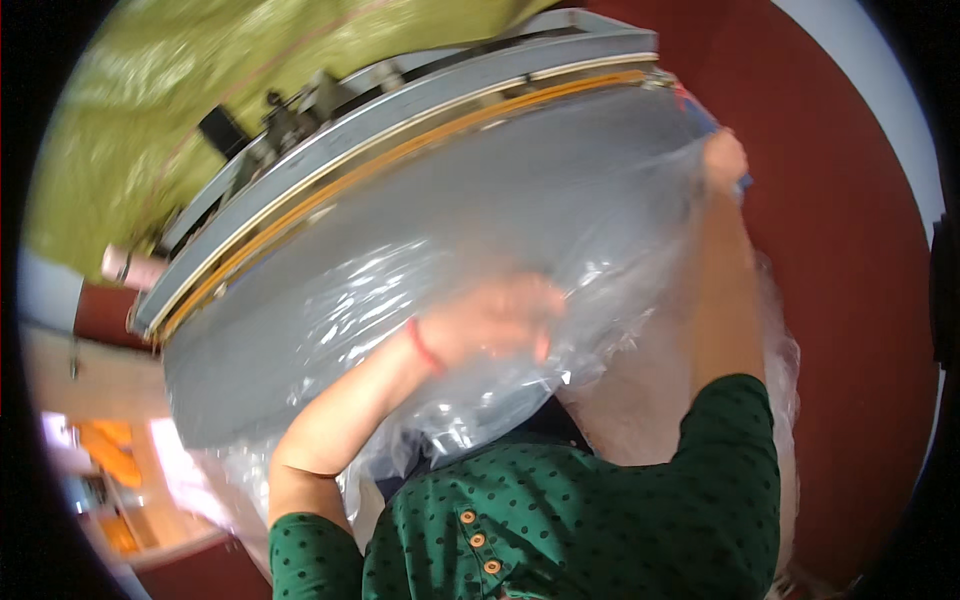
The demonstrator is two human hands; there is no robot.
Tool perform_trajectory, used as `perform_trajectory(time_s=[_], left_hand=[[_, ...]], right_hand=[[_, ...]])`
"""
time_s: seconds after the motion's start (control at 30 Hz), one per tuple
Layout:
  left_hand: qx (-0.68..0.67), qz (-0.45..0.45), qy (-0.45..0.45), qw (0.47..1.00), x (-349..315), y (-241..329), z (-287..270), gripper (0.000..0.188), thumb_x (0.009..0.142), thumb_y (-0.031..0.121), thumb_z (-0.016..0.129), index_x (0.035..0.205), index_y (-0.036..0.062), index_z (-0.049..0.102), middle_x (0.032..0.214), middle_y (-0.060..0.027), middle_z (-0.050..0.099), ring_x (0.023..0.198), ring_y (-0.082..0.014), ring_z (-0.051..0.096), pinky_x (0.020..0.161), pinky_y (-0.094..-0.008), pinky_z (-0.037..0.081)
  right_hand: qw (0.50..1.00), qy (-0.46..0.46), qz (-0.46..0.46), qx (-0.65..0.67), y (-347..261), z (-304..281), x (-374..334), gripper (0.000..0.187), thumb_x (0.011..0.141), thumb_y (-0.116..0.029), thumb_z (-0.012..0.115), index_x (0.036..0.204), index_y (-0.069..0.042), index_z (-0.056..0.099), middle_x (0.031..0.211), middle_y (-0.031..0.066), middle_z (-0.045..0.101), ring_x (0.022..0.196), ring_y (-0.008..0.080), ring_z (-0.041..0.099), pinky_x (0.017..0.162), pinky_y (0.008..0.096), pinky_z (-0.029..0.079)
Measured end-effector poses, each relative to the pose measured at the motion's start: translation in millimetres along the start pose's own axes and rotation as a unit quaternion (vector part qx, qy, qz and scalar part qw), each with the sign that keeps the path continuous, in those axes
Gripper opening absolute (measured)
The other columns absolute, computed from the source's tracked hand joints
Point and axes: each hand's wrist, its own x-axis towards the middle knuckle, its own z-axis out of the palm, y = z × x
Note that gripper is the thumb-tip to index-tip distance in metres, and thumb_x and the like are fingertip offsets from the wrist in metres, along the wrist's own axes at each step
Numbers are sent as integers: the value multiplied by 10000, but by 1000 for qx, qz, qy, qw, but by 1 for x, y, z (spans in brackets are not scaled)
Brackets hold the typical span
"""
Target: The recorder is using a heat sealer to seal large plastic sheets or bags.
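**Clear plastic sheet (375,285) held by its edge over a grey desk (480,165)**

Left hand (500,312) first: it sits near the centre of the frame, loosely open, over the sheet. Motion blurs the fingers, so I cannot tell whether the palm presses on the plastic or hovers just above it. A red band (425,346) circles that wrist.

The right hand (725,162), toward the upper right of the frame, is closed on the sheet's edge, and the plastic rises to it in a taut fold. Blur hides exactly how the fingers meet there. This grip probably keeps the far corner under control, while the other hand seems placed to steady or flatten the middle.

The sheet spreads over most of the desk, shiny and wrinkled toward the near edge, where it hangs against the person's green dotted shirt (570,510). More loose plastic falls at the lower right.

Along the desk's far side runs a long metal frame (420,108) with an orange strip (430,146) beside it, perhaps there to give a straight border. A pink roll (133,268) lies by its left end. Farther out, yellow-green sheeting (230,70) fills the upper left, dark red floor (840,250) the right, and orange cloth (115,455) shows small at the lower left.
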Motion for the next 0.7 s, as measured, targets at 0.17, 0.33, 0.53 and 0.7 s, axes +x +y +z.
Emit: perform_trajectory(time_s=[0.17, 0.33, 0.53, 0.7], left_hand=[[161, -121, 32, 979, -182, -74, -7, 79, 752, 36, 514, 811, -7, 544, 639, -26, 526, 587, -77, 477, 544, -227, 405], [233, -303, 433, 816, -426, -119, -54, 144, 691, 54, 530, 809, 12, 602, 667, -78, 590, 611, -175, 555, 571, -298, 463], [681, -100, 723, 54, -450, -10, -44, 262, 672, 32, 610, 923, 17, 537, 808, -131, 566, 791, -283, 539, 714, -361, 426], [700, -73, 529, 474, -361, -68, -71, 380, 723, 133, 601, 1077, 43, 495, 1181, -169, 439, 1097, -325, 413, 919, -404, 337]], right_hand=[[1000, -17, -1, -14, -8, -9, -4, 291, 828, -233, 376, 921, -53, 584, 945, 154, 594, 887, 324, 575, 705, 430, 473], [999, -38, -5, -26, 21, 17, 21, 326, 821, -329, 360, 997, -121, 539, 1011, 150, 567, 932, 364, 534, 738, 461, 436], [998, -51, -16, -35, 12, 16, 17, 333, 820, -324, 364, 1034, -130, 529, 1020, 137, 567, 939, 339, 538, 755, 446, 435], [998, -40, -12, -42, 10, 19, 17, 332, 819, -329, 374, 1042, -135, 527, 1011, 131, 573, 929, 332, 544, 745, 444, 438]])
